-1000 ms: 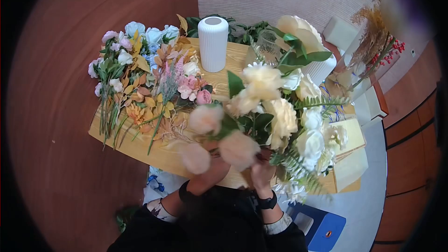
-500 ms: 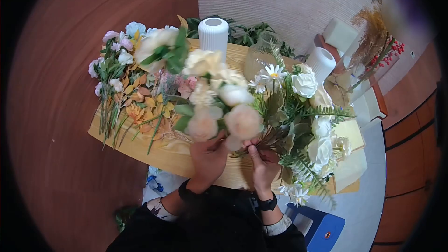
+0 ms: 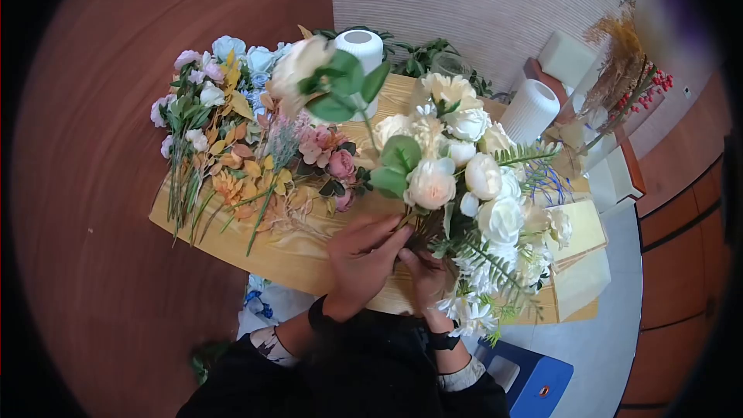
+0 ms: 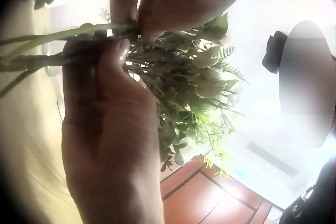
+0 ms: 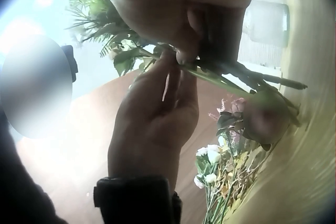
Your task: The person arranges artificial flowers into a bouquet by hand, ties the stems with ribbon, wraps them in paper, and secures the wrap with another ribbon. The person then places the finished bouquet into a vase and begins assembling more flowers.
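Note:
In the head view, a bouquet of white and cream artificial flowers [image 3: 499, 217] with green fern sprigs leans over the table's right side. My right hand [image 3: 427, 279] grips its gathered stems, thumb laid along them; bare stem ends [image 4: 31, 61] stick out past it in the left wrist view. My left hand [image 3: 364, 259] pinches stems at the bundle's left edge, right beside the right thumb. A large white rose [image 3: 302, 73] with broad green leaves stands out to the upper left of the bunch. In the right wrist view, the left fingertips [image 5: 170, 58] meet the stems below my right hand [image 5: 210, 19].
Pink, blue, white and orange artificial flowers [image 3: 232, 124] lie on the wooden table's [image 3: 294, 263] left side. Two white ribbed vases, one at the back [image 3: 360, 50] and one at the right [image 3: 532, 108], stand near a clear glass vase [image 3: 449, 66]. Open paper [image 3: 580, 263] lies at the right edge.
The large white rose has swung from the right over to the left and a little higher. My left hand has come in against the stems, and the bouquet has tilted upright toward the middle.

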{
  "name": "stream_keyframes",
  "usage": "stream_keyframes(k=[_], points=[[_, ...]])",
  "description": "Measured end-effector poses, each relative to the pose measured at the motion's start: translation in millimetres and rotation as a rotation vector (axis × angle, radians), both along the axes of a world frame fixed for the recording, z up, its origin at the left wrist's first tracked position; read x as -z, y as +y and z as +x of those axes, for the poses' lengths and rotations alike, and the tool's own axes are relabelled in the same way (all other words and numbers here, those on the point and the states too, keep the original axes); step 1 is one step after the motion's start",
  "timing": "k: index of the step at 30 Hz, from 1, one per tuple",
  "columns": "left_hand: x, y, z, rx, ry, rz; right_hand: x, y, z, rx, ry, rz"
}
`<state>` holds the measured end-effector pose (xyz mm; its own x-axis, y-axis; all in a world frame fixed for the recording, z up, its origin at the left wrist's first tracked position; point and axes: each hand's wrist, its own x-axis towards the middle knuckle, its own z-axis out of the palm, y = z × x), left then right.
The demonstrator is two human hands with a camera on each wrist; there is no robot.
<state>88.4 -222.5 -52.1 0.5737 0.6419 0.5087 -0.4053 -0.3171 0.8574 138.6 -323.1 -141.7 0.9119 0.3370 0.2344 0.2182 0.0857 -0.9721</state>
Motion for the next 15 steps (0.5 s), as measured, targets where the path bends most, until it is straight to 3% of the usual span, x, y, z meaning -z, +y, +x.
stream_keyframes(k=[4,5,6,8,10,12,13,15], points=[[-2.2,-8.7,-0.8,0.015,-0.038,-0.084,-26.0,2.5,-5.2,-0.028,0.039,-0.031],[-2.6,-10.3,-3.2,0.04,0.055,-0.088,-0.6,-2.3,1.5,0.007,-0.081,-0.202],[-4.0,-11.3,-4.6,0.064,0.147,-0.091,6.4,-2.9,2.3,0.007,-0.082,-0.202],[-13.5,-11.7,-7.4,0.089,0.185,-0.052,4.6,-1.1,1.3,0.007,0.048,0.13],[-13.2,-12.9,-8.5,0.111,0.225,-0.017,-21.6,-3.3,-5.4,0.007,0.096,0.077],[-6.2,-15.8,-6.2,0.16,0.129,-0.158,-56.6,-1.5,-12.6,0.013,0.184,-0.02],[-5.3,-15.0,-5.2,0.161,0.128,-0.159,-54.0,1.5,-13.2,-0.014,0.149,0.173],[-4.9,-11.0,-3.9,0.069,0.131,-0.003,-55.6,1.3,-14.9,0.028,0.148,0.116]])
